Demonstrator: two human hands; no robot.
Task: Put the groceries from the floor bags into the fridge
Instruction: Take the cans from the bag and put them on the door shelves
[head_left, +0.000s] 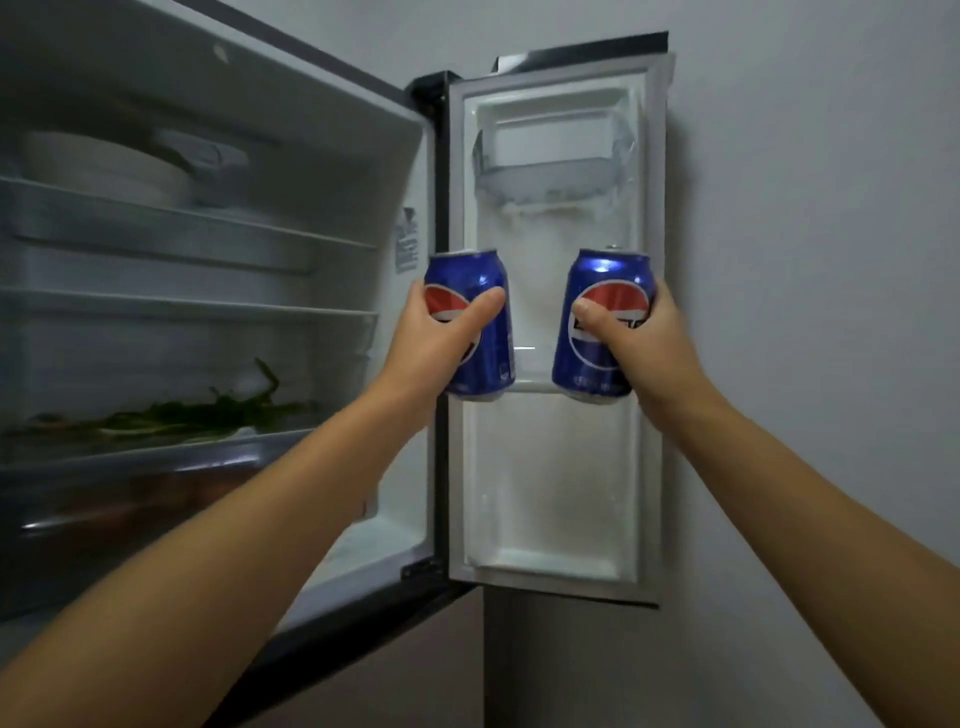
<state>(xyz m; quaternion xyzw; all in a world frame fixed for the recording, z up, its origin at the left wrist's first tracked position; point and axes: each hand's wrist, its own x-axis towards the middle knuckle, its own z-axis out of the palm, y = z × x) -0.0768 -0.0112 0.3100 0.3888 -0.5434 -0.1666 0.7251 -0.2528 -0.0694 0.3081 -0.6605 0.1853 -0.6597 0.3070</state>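
With left hand (434, 338) and right hand (636, 338) each wrapped around an upright blue can (480, 291) (605, 291) at centre frame, best lowered level onto the door shelf (530, 384), bases first.

Fridge shelves (218, 312): white bowls (104, 166) on top; greens (197, 410) lower

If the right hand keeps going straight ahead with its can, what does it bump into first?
Probably the inner wall of the open fridge door, near its middle shelf; the right hand holds the blue can just before it. Depth is unclear.
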